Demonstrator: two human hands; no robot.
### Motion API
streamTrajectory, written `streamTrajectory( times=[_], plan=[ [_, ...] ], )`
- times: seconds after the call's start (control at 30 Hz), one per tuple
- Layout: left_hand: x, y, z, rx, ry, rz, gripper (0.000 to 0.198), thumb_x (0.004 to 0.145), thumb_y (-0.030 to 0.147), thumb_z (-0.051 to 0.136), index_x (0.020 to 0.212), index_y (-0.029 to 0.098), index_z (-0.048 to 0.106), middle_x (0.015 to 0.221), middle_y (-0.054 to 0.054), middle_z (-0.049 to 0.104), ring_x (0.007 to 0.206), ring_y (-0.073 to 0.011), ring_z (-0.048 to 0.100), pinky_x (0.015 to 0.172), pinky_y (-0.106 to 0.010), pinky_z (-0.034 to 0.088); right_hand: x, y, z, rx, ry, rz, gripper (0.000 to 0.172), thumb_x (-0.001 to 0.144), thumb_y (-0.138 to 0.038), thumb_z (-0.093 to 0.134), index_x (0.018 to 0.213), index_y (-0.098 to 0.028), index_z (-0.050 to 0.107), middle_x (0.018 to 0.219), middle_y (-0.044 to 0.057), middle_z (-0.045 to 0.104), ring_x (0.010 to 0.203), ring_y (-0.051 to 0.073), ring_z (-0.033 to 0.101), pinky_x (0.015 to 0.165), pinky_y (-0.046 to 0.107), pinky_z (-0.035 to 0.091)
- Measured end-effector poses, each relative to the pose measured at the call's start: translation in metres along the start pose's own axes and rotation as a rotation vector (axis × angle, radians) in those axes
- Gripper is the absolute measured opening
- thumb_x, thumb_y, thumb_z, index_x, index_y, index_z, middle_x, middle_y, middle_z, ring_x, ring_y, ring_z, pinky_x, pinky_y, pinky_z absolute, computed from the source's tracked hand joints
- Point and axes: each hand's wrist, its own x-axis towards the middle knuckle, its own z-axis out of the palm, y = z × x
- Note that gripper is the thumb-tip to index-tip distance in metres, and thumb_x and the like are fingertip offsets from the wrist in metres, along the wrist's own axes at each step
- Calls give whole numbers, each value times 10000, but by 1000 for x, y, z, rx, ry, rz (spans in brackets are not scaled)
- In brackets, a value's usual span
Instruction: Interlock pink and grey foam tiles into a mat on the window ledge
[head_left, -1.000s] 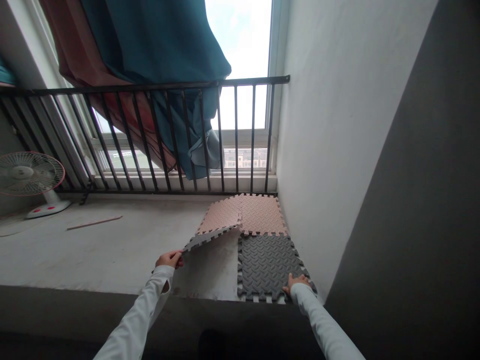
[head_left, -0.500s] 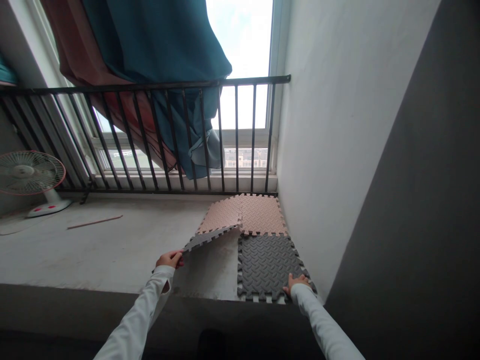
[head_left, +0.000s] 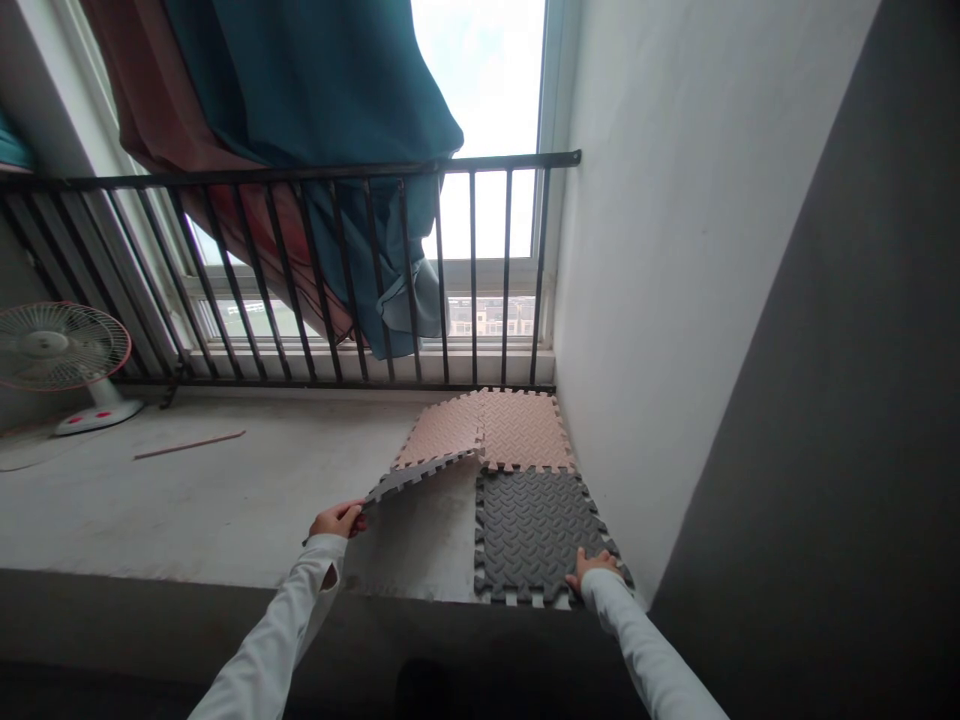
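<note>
Between the fingers of my left hand (head_left: 339, 518) is the near edge of a dark grey foam mat tile (head_left: 409, 478), tilted up off the ledge. Its far side meets a pink foam tile (head_left: 442, 428), which is also partly raised. A second pink foam tile (head_left: 525, 428) lies in the corner by the wall, joined to the first. My right hand (head_left: 595, 567) rests with fingers spread on the near right corner of another dark grey foam tile (head_left: 532, 530), which lies flat against the second pink one. Bare concrete shows beneath the lifted tile.
A black railing (head_left: 352, 177) runs along the back, with a blue and pink curtain (head_left: 315, 90) hanging at the window. A fan (head_left: 60, 350) and a thin reddish stick (head_left: 190, 445) are on the ledge (head_left: 225, 520) at left. A white wall (head_left: 660, 250) bounds the right.
Hardly anything differs. My left hand has shifted very slightly with the lifted grey tile; my right hand stays on the flat grey tile.
</note>
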Motion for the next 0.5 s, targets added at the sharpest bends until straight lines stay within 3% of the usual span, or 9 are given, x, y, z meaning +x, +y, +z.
streamTrajectory(
  times=[0.3, 0.5],
  plan=[
    [-10, 7, -21, -284, 39, -69, 136, 682, 122, 511, 749, 103, 628, 434, 35, 577, 423, -90, 556, 436, -175, 435, 3, 1, 2, 1, 4, -10, 710, 714, -494, 456, 1305, -164, 241, 1321, 218, 292, 1211, 332, 261, 950, 495, 225],
    [-14, 5, -47, -407, 172, -182, 93, 673, 100, 512, 628, 142, 582, 400, 48, 554, 419, -102, 550, 444, -187, 437, 6, 1, 4, 12, 7, -8, 700, 720, -482, 458, 1303, -162, 244, 1327, 236, 265, 1206, 343, 267, 931, 503, 249]
  ],
)
